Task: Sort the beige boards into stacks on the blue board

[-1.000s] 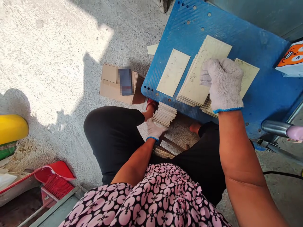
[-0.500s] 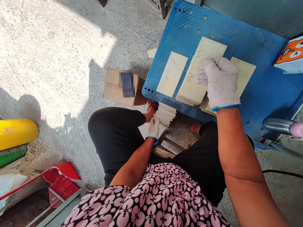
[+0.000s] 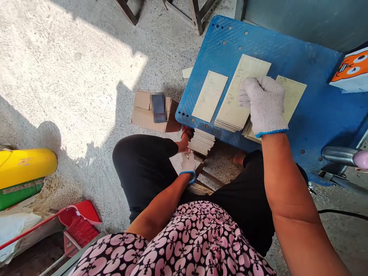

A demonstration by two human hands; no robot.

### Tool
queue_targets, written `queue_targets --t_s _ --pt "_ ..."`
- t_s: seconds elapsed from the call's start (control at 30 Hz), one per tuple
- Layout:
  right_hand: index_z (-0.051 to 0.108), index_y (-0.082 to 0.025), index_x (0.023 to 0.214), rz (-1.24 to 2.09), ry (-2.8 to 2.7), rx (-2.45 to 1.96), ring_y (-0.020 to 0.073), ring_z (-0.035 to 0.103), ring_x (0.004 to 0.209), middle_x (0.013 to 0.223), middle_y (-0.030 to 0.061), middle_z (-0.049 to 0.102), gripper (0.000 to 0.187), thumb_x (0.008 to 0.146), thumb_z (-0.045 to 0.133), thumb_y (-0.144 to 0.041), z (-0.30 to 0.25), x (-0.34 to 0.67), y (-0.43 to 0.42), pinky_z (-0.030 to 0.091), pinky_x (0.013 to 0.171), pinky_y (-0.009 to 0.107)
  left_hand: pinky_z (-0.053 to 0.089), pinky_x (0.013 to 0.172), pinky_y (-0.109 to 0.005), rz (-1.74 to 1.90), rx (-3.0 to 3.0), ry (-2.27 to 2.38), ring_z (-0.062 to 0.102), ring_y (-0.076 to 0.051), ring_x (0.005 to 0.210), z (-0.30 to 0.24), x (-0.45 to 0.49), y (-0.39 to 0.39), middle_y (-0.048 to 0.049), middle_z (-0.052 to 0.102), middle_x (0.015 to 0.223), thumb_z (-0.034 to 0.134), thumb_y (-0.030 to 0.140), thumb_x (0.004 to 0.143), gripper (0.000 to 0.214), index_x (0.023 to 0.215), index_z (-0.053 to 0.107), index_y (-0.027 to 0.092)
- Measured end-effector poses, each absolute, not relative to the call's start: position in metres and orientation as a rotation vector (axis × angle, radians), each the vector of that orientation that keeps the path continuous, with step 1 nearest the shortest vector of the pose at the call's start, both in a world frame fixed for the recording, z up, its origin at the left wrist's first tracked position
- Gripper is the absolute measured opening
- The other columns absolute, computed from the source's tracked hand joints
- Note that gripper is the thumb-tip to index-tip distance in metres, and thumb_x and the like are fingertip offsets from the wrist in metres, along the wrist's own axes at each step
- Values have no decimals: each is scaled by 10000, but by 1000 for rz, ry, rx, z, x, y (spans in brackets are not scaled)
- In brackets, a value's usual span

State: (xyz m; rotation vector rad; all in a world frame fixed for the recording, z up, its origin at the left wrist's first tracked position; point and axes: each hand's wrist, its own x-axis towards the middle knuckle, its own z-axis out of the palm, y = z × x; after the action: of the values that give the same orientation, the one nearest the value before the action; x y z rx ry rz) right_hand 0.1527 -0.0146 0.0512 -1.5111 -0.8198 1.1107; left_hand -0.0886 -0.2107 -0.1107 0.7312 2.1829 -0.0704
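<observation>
- Your blue, round-cornered bench [image 3: 322,111] has open room along its far side and right of the middle.
- On it, your long stack of pale rectangular panels [image 3: 230,99] lies near the front edge.
- Your white-gloved right hand [image 3: 266,105] is curled over that stack; you cannot tell whether it grips anything.
- Below the edge, your white-gloved left hand [image 3: 188,163] is at the near-left corner of a small pile of pale, flat pieces [image 3: 202,142], opening and hold unclear.
</observation>
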Motion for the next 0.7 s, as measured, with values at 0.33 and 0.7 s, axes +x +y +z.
queue_targets --t_s 0.33,0.7 --pt "625 -204 717 1110 -815 -1538 104 604 555 596 -40 603 199 912 635 -242 59 155 -21 553 540 230 462 1055 -391 -339 1036 2148 586 -317 1305 -66 -90 -193 -233 574 1429 497 392 1003 594 1516 443 99" --pt "628 -196 746 1110 -837 -1545 98 619 591 626 -27 604 194 929 658 -252 64 154 -23 562 567 213 462 1078 -374 -736 1555 1609 554 -321 1339 -52 -99 -170 -227 512 1471 699 292 871 599 1428 534 148"
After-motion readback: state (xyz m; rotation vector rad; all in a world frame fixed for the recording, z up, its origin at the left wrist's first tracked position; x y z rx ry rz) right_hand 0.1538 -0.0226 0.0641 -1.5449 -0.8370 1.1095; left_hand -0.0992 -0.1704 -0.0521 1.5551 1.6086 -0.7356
